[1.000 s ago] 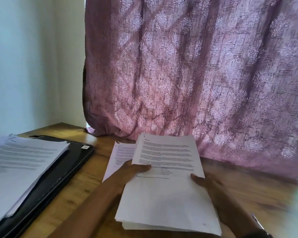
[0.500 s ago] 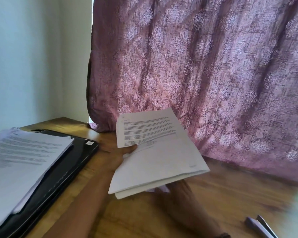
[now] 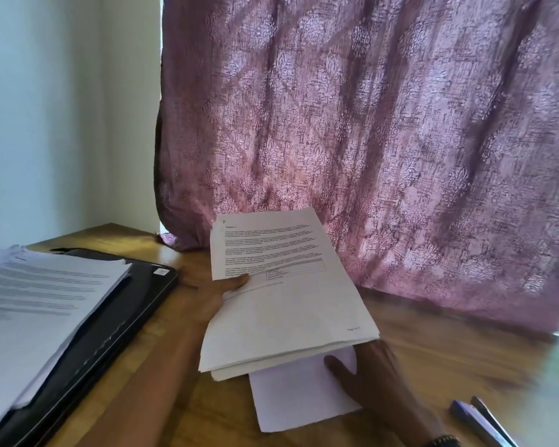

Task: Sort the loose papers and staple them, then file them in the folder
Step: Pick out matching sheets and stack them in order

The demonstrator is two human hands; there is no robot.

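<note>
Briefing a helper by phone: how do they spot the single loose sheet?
On the table before the pink curtain, look right of the black folder. The sheet lies flat by the right hand, below the held bundle. Unlike the bundle and the folder's pile, it is single, showing no text.

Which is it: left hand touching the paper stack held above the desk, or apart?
Touching. Head view: the left hand grips the paper stack at its left edge, thumb lying on the printed top page.

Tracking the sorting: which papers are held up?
The printed sheaf in the left hand; the stack on the folder and the blank sheet under the right hand lie flat.
</note>
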